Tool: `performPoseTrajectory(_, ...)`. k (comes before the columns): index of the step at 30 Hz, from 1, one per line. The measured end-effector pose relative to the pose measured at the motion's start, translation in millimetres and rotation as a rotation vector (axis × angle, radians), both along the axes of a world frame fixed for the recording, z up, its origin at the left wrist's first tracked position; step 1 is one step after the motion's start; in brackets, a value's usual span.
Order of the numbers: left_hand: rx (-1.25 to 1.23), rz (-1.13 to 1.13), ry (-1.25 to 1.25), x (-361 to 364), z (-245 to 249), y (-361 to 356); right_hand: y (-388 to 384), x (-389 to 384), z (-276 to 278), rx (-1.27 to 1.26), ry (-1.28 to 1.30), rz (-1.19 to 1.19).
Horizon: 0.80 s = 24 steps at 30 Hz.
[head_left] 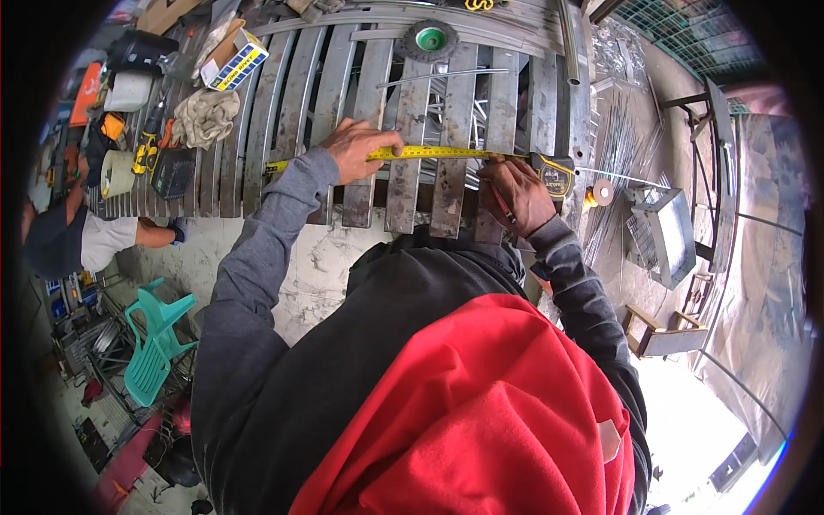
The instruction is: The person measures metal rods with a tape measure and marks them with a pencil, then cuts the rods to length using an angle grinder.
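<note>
A yellow measuring tape (442, 152) lies stretched across the metal slats of the workbench (373, 81). My left hand (356, 150) is closed on the tape's left part, with a short piece of blade showing beyond it. At the right end is the black and yellow tape case (554, 175), beside my right hand (518, 193). That hand is closed on a red pen-like tool (502, 204), its fingertips near the tape edge. Thin metal rods are visible below the slats between my hands.
A wire wheel (431, 39) and a thin rod (442, 77) lie farther back. On the left are a box (234, 62), a cloth (206, 118) and a yellow drill (148, 146). Another person (73, 240) is at far left, near a green chair (154, 339).
</note>
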<state>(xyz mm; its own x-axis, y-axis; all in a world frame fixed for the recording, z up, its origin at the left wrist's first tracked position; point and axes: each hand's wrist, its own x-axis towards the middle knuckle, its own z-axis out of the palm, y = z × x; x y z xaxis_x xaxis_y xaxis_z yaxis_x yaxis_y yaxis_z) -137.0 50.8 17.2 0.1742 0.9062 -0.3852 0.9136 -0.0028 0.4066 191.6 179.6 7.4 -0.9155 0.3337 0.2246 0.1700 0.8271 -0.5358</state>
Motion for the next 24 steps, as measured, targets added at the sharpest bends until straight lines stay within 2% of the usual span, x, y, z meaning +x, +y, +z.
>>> performPoseTrajectory(24,0.072,-0.008,-0.03,-0.3,-1.2,-1.7,0.1,-1.1,0.8,-0.013,0.03,-0.007)
